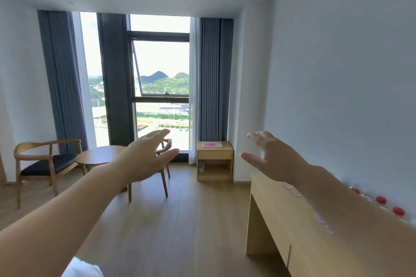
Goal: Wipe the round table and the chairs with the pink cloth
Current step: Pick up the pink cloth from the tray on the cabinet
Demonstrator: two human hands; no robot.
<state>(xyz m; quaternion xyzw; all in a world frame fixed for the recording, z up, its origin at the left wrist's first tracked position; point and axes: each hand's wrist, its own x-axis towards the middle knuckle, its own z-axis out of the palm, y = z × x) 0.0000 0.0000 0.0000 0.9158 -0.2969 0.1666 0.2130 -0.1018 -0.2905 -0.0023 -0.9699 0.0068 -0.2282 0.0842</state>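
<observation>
Round table (100, 154): one, far left, before the window (160, 78), flanked by two chairs. Left chair (42, 162): dark seat cushion, just beside table edge. Right chair (165, 159): mostly hidden behind left hand. Open wood floor (180, 220) between near foreground and table. Long desk (292, 220): near right, against wall; three red-capped items (380, 199) along its far edge, blurred. Bedside cabinet (215, 161): one, far centre-right; open lower shelf holding a small pale object, type unclear. Pink cloth (209, 144): one, flat on cabinet top, on a white sheet. Left hand (146, 157): raised, fingers spread, holding nothing. Right hand (273, 155): raised, fingers spread, holding nothing.
</observation>
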